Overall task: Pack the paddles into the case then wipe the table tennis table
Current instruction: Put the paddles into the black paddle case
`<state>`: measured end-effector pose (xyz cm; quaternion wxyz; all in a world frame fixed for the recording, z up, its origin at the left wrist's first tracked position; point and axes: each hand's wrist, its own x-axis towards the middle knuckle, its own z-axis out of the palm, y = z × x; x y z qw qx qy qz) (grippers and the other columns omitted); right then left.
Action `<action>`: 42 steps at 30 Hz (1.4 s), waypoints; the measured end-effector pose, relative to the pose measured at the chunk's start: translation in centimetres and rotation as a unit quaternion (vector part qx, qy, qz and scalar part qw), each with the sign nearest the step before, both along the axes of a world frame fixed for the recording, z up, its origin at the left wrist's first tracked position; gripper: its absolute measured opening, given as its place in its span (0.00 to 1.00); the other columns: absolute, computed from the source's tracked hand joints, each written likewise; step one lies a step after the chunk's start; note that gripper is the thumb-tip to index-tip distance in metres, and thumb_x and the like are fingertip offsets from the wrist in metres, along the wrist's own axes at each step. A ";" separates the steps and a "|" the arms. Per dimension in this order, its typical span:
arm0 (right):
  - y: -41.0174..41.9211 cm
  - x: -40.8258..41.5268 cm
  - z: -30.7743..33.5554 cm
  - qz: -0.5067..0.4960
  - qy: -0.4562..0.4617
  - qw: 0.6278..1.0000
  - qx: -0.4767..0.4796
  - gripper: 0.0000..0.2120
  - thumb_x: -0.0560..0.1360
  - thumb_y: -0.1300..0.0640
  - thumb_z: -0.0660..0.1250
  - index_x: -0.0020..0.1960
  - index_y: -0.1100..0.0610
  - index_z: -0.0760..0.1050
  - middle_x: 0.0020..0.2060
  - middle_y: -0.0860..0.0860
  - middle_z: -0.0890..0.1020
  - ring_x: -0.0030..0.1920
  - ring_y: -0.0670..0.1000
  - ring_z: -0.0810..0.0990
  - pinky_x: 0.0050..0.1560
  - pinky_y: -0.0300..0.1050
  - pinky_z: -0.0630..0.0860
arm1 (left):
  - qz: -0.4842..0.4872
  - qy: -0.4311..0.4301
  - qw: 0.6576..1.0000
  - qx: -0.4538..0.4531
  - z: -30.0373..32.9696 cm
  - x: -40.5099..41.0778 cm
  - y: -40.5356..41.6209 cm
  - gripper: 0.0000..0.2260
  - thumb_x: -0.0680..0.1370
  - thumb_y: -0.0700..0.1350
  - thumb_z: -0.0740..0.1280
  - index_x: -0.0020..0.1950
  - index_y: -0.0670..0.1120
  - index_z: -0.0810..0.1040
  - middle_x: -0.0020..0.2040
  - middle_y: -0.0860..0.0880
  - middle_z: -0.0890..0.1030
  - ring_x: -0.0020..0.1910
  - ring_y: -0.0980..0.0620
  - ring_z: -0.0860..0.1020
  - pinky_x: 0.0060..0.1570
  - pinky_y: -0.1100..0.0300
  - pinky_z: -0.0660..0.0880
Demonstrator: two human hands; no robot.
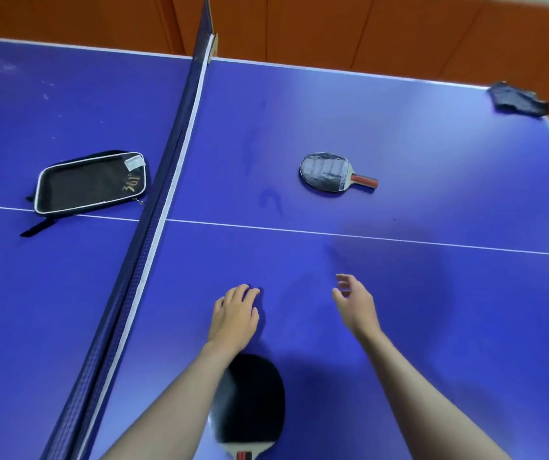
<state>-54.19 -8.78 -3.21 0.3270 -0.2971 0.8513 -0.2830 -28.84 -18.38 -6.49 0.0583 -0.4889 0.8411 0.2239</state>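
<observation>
Case [92, 183] zipped; paddles [327, 172] outside on tbl.

Dark net [166, 154] across the middle, orange wall [366, 24] behind

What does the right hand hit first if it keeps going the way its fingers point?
Likely the far paddle: the right hand points up-table roughly toward it over bare blue table. Depth is unclear.
</observation>
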 end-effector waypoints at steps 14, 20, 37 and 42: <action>-17.5 -13.0 -4.1 0.086 0.239 0.967 -0.009 0.31 0.76 0.61 0.66 0.78 0.54 0.65 0.72 0.55 0.70 0.72 0.60 0.66 0.62 0.60 0.73 | -0.041 0.081 0.982 -0.168 -5.9 -0.2 -1.5 0.22 0.84 0.50 0.55 0.77 0.55 0.74 0.75 0.49 0.75 0.73 0.45 0.72 0.75 0.45 0.63; -22.7 -18.5 -5.4 0.082 0.259 0.961 0.061 0.38 0.78 0.64 0.64 0.84 0.56 0.52 0.84 0.53 0.51 0.83 0.54 0.47 0.78 0.68 0.54 | -0.038 0.091 0.978 -0.185 -6.3 -0.1 -1.3 0.22 0.83 0.50 0.56 0.76 0.54 0.74 0.75 0.49 0.74 0.73 0.45 0.73 0.75 0.44 0.64; -19.5 -16.2 -4.3 0.104 0.276 0.954 0.048 0.11 0.83 0.59 0.65 0.53 0.68 0.76 0.56 0.65 0.73 0.55 0.67 0.75 0.55 0.56 0.73 | -0.035 0.111 0.976 -0.183 -5.9 -0.2 -1.4 0.22 0.82 0.54 0.58 0.75 0.54 0.75 0.75 0.50 0.73 0.73 0.46 0.72 0.75 0.45 0.64; -13.4 -10.4 -0.8 0.088 0.230 0.969 0.025 0.07 0.82 0.62 0.64 0.48 0.67 0.75 0.53 0.63 0.73 0.51 0.66 0.76 0.51 0.55 0.71 | -0.041 0.083 0.982 -0.165 -5.6 0.0 -1.1 0.26 0.80 0.61 0.60 0.75 0.52 0.76 0.77 0.49 0.72 0.75 0.46 0.71 0.77 0.39 0.61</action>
